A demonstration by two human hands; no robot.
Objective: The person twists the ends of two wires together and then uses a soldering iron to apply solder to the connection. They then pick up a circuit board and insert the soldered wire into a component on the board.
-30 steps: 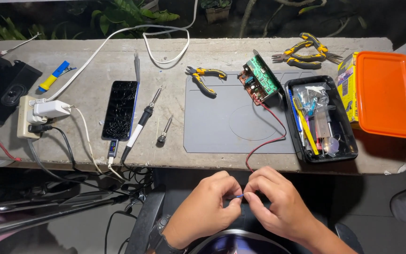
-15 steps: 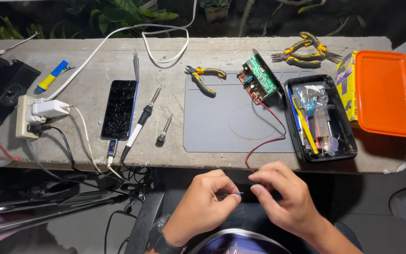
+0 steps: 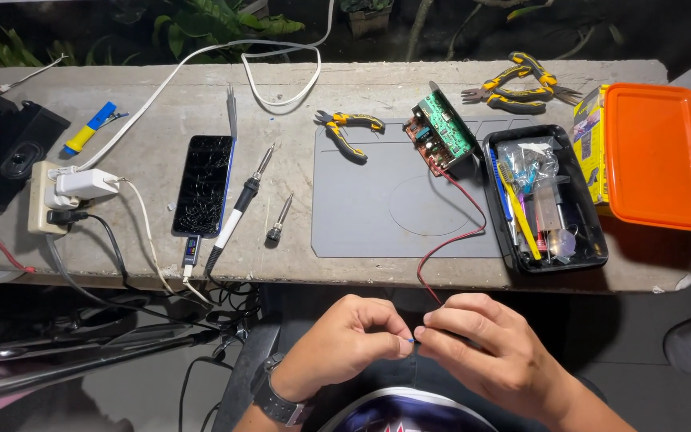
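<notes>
Both hands have closed together again below the tabletop point(image 3: 201, 112) edge: left hand point(image 3: 345, 340) and right hand point(image 3: 481, 344) pinch the red wire point(image 3: 453, 240) end (fingertips touching), which runs from the green circuit board point(image 3: 440, 136).

The left hand point(image 3: 353, 340) and right hand point(image 3: 481, 348) have closed together again, fingertips meeting.

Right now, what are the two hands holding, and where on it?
Both the left hand and right hand pinch the free end of the thin red-and-black wire between fingertips.
</notes>
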